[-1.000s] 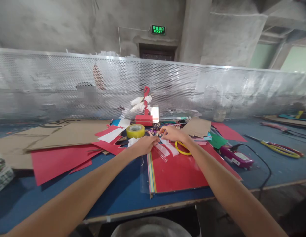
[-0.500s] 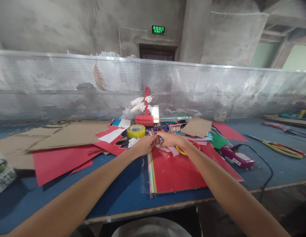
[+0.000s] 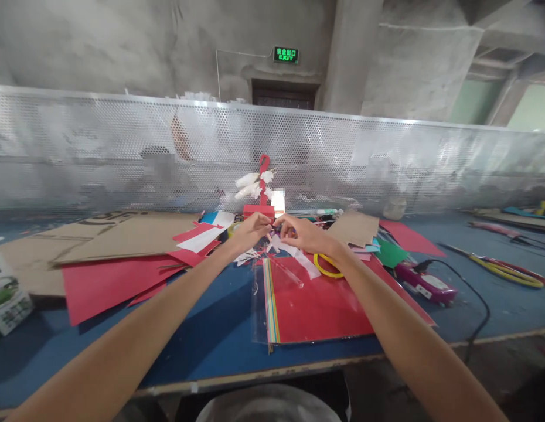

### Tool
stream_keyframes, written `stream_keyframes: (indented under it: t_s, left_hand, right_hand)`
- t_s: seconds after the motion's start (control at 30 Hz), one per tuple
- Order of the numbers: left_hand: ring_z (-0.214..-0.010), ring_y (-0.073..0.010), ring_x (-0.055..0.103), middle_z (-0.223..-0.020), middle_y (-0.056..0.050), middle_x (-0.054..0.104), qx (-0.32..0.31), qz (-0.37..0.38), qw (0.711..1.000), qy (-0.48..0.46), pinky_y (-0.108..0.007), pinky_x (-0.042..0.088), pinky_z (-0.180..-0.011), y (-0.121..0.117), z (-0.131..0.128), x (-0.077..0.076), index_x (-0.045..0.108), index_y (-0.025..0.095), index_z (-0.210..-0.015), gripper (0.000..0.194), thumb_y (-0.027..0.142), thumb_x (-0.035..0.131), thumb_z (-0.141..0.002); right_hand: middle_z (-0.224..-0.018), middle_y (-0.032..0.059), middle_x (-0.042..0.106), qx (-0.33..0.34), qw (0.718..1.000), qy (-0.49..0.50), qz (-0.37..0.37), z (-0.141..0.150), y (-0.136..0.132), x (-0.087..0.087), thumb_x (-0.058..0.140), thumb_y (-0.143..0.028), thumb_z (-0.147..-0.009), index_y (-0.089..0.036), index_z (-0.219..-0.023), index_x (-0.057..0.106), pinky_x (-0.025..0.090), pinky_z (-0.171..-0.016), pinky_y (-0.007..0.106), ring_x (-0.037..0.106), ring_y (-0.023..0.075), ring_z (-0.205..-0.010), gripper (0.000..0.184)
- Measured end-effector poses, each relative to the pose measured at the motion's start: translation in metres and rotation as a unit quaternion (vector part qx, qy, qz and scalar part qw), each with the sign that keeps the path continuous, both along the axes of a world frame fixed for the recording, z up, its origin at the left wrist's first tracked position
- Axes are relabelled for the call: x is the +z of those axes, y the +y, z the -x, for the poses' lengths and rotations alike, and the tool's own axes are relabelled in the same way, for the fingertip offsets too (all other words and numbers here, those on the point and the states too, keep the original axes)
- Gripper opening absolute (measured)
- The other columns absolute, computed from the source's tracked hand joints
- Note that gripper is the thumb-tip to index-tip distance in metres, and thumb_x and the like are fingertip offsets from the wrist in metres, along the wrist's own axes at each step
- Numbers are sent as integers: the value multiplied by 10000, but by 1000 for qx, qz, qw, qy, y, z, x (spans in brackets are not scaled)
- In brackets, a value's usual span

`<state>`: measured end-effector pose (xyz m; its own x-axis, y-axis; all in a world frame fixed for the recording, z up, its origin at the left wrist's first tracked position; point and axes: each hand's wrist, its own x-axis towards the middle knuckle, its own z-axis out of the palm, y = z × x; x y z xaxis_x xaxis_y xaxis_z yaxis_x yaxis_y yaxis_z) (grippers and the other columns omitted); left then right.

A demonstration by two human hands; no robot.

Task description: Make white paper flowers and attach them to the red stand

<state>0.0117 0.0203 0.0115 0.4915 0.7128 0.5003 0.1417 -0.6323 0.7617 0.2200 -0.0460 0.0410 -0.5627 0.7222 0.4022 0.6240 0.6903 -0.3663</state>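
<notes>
My left hand [image 3: 249,230] and my right hand [image 3: 301,234] meet above the table's middle, fingers pinched together on a small piece between them that I cannot make out, with white paper strips [image 3: 299,258] hanging under them. Both hands hover just in front of a red paper stand with white rolled pieces [image 3: 260,190]. Below them lies a stack of coloured paper sheets with a red top sheet [image 3: 316,305] in a clear sleeve. A yellow ring [image 3: 324,266] lies beside my right wrist.
Red paper sheets [image 3: 105,281] and brown cardboard [image 3: 123,237] cover the left of the blue table [image 3: 202,346]. A purple glue gun [image 3: 424,284] with a black cable lies at the right. A perforated metal screen [image 3: 123,152] walls the back. A small box [image 3: 6,293] sits far left.
Both hands have risen from the paper pile and moved farther away, toward the red stand, pinched together. The yellow tape roll is now hidden behind my left hand.
</notes>
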Motion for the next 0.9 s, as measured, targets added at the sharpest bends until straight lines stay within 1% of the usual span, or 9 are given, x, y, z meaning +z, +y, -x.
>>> stream_keyframes:
  t_s: [0.1,0.17,0.3,0.43,0.57,0.67,0.77,0.83,0.9]
  left_hand:
    - [-921,-181,617,-1089,-91,647,-66,43,996,43,-320,458,-806,-9,11,12,554,160,-1095,349,441,546,-886]
    - [-899,-171,610,-1049,-77,667,-103,60,990,77,-295,448,-771,-14,16,16,567,170,-1104,354,450,542,-888]
    - [-755,-143,581,-884,-32,662,-125,73,980,139,-251,414,-652,-14,18,13,572,182,-1102,368,419,619,-824]
    - [-600,-99,499,-707,17,590,-154,80,972,159,-226,342,-557,-9,14,7,575,181,-1053,342,362,663,-776]
    - [-563,-91,474,-692,10,604,-130,66,977,158,-229,319,-531,-11,15,10,584,183,-990,301,349,683,-759]
    - [-527,-82,454,-683,13,614,-121,63,978,155,-226,301,-511,-13,18,14,574,180,-979,318,372,700,-759]
    - [-530,-84,467,-691,10,626,-120,56,980,150,-222,314,-512,-13,21,17,562,178,-1033,372,397,700,-766]
    - [-550,-93,494,-709,-1,644,-97,37,984,147,-223,329,-516,-14,23,18,564,178,-1062,404,405,705,-758]
    - [-573,-104,523,-737,-18,666,-73,19,986,146,-228,351,-526,-15,24,20,574,175,-1083,423,401,707,-751]
  right_hand:
    - [-942,31,690,20,1000,1,0,6,-8,5,546,-211,-859,-214,-1183,495,431,-755,256,611,147,-798,329]
    - [-921,28,695,29,1000,4,3,8,-12,6,543,-213,-866,-217,-1129,513,430,-773,259,621,154,-830,265]
    - [-940,35,692,30,999,16,-3,11,-13,6,576,-217,-853,-225,-1084,517,430,-788,259,632,162,-869,238]
    - [-920,23,688,36,999,3,-22,13,-12,5,580,-176,-834,-229,-1069,525,421,-807,266,624,158,-870,247]
    - [-915,17,682,37,999,10,-15,12,-11,4,572,-168,-837,-231,-1078,513,426,-820,269,620,153,-871,256]
    - [-939,29,669,42,998,42,1,11,-11,2,623,-253,-836,-228,-1117,500,444,-802,269,615,153,-862,307]
    - [-1024,63,640,39,994,93,46,11,-9,-1,661,-360,-822,-223,-1160,485,471,-792,276,614,171,-927,405]
    - [-1094,87,621,41,988,122,87,13,-6,-4,658,-364,-824,-222,-1189,468,482,-830,292,609,184,-1002,435]
    - [-1123,98,615,44,981,148,121,14,-2,-7,648,-334,-826,-220,-1208,448,488,-857,309,616,187,-1014,447]
